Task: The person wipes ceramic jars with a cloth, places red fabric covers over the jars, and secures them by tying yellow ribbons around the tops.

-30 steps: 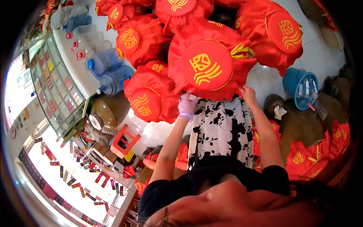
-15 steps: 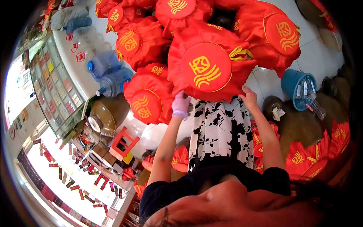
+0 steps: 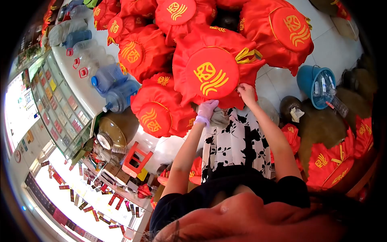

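A large jar covered in red cloth (image 3: pixel 213 72), with gold lettering on its round top and a yellow ribbon (image 3: pixel 247 55) at its right side, stands in front of me. My left hand (image 3: pixel 207 110), in a pale purple glove, is closed at the cloth's lower edge, beside a greyish rag (image 3: pixel 219 117). What its fingers grip is partly hidden. My bare right hand (image 3: pixel 246 93) pinches the lower right edge of the red cloth. Another red-covered jar (image 3: pixel 155 117) sits just left of my left hand.
More red-covered jars (image 3: pixel 290 30) stand behind and beside. Large plastic bottles (image 3: pixel 121 96) lie at the left, near a glass display case (image 3: pixel 60 101) and a red stool (image 3: pixel 137 159). A blue bucket (image 3: pixel 314 86) holding bottles and a dark jar (image 3: pixel 291 107) are at the right.
My left hand has moved right to the cloth's lower edge, and the greyish rag now shows beside it. My right hand has moved up and left onto the cloth. The view has shifted slightly.
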